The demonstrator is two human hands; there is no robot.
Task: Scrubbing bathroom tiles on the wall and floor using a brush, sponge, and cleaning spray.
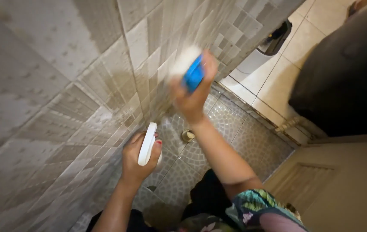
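1. Up high, right hand (pixel 192 96) grips blue scrub brush (pixel 193 74), bristles pressed against grey tiled wall (pixel 106 86), long axis tilted up-right.
2. Left hand (pixel 137 159), lower, closed around white spray bottle (pixel 148 144), just off wall.

Shower floor (pixel 230 129) – grey tiles with pebble-like fan pattern, wet sheen, set lower than surrounding floor. Small round metal drain fitting (pixel 188 135) sits on it near wall corner. Second dark drain opening (pixel 151 188) lower down, partly hidden. Beyond raised edge – plain cream floor tiles (pixel 278 77), larger squares, dark grout. White bin with dark lid (pixel 266 48) stands on cream tiles against wall.
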